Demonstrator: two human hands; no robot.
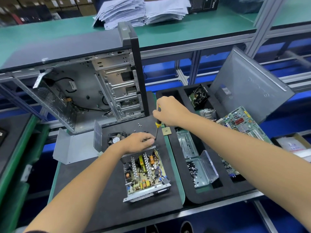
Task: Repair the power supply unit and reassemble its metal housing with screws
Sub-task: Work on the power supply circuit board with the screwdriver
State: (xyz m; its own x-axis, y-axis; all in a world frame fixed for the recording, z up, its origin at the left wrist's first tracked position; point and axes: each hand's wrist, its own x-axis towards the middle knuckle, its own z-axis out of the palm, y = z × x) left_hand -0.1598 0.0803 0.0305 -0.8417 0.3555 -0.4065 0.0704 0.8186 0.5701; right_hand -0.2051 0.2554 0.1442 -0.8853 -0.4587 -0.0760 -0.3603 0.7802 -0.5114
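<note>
The power supply unit (146,172) lies open on the black mat, its circuit board with coils and capacitors exposed. My left hand (137,142) rests on its far edge, fingers curled over the metal rim. My right hand (170,111) grips a yellow-and-black screwdriver (157,125) upright, its tip down beside my left fingertips at the unit's far right corner. The grey metal cover (75,147) of the housing lies to the left of the unit. A black fan (116,139) sits just behind my left hand. A few loose screws (139,125) lie on the mat.
An open computer case (94,84) stands behind the mat. A black foam tray (198,194) to the right holds a clear box of screws (200,172), a motherboard (244,123), a heatsink and a fan. A grey side panel (249,84) leans at the back right. A small CPU chip (166,132) lies nearby.
</note>
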